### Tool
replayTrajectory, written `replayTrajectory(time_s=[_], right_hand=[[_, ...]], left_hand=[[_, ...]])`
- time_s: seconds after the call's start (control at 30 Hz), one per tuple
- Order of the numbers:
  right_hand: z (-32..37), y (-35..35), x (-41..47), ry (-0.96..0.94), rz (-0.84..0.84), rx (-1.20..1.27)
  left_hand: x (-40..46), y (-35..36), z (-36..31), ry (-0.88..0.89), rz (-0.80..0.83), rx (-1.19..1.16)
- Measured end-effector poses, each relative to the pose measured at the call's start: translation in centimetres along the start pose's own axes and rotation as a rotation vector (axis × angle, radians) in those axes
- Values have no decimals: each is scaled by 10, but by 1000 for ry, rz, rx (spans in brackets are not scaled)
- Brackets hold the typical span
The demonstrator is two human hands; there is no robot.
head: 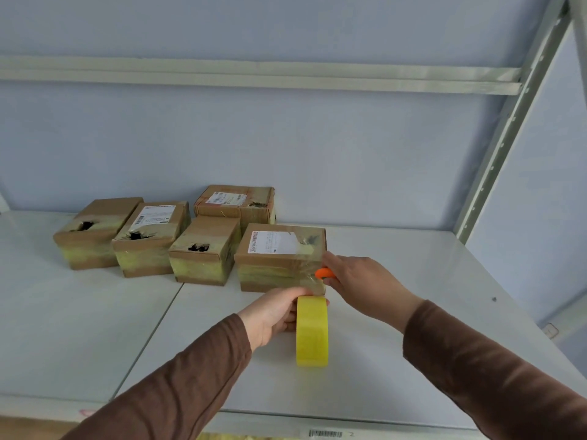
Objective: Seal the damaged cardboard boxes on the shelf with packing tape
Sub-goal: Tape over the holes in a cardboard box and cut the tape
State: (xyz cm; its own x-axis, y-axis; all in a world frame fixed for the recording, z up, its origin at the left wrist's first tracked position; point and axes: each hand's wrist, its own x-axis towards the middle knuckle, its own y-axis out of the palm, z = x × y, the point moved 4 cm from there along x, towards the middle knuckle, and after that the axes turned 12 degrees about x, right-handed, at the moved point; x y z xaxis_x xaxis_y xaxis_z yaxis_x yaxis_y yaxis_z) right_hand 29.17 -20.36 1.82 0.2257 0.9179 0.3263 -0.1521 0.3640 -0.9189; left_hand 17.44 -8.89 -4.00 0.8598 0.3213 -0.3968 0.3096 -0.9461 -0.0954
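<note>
Several small cardboard boxes stand on the white shelf [397,328]. The nearest box [279,252], with a white label, has clear tape stretched over its top right and down its front. My left hand [276,315] grips a yellow roll of packing tape [312,331] held upright just in front of that box, a strip running from the roll up to the box. My right hand [365,284] holds an orange cutter [324,273] against the tape at the box's front right corner. Three boxes to the left [89,236] [149,239] [205,249] show torn black holes in their tops.
A fifth box [236,203] with a label and a torn spot sits behind, against the pale blue wall. A grey metal upright [508,128] stands at the right and a shelf rail [254,74] runs overhead. A barcode sticker [325,434] marks the shelf's front edge.
</note>
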Motion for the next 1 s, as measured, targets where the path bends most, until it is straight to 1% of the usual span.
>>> replayTrajectory(time_s=[0.13, 0.27, 0.3, 0.37, 0.4, 0.43, 0.47, 0.5, 0.57, 0.6, 0.63, 0.7, 0.8, 0.9, 1.0], right_hand=[[-3, 11, 5, 7, 31, -108], [-6, 13, 14, 11, 65, -232], [-9, 13, 14, 13, 94, -276], [-19, 13, 8, 53, 218, -346], [-24, 13, 3, 96, 274, -345], [-28, 12, -2, 142, 286, -298], [-30, 8, -5, 179, 244, -192], [-32, 3, -5, 202, 158, -48], [-28, -9, 0, 209, -94, 262], [-25, -13, 5, 203, -215, 376], [-21, -12, 10, 210, -291, 442], [-13, 0, 18, 258, -327, 482], [-10, 24, 18, 317, -330, 445], [-14, 30, 16, 278, -365, 377], [-13, 34, 14, 218, -337, 303]], left_hand=[[0, 1, -1, -24, -14, 24], [4, -1, -2, -72, -80, 45], [5, -1, -3, -81, -84, 59], [4, 0, -3, -100, -62, 72], [3, 0, -3, -108, -42, 77], [2, 0, -2, -109, -23, 82], [1, -1, -3, -101, -9, 79], [2, -3, -3, -92, -2, 72], [2, -4, -5, -87, 5, 69], [2, -3, -7, -85, 12, 83], [3, -2, -8, -83, 21, 102], [4, -1, -8, -88, 31, 130], [4, -6, -7, -125, 17, 192], [-2, -22, -6, -171, 45, 342], [-7, -40, -3, -160, 17, 363]])
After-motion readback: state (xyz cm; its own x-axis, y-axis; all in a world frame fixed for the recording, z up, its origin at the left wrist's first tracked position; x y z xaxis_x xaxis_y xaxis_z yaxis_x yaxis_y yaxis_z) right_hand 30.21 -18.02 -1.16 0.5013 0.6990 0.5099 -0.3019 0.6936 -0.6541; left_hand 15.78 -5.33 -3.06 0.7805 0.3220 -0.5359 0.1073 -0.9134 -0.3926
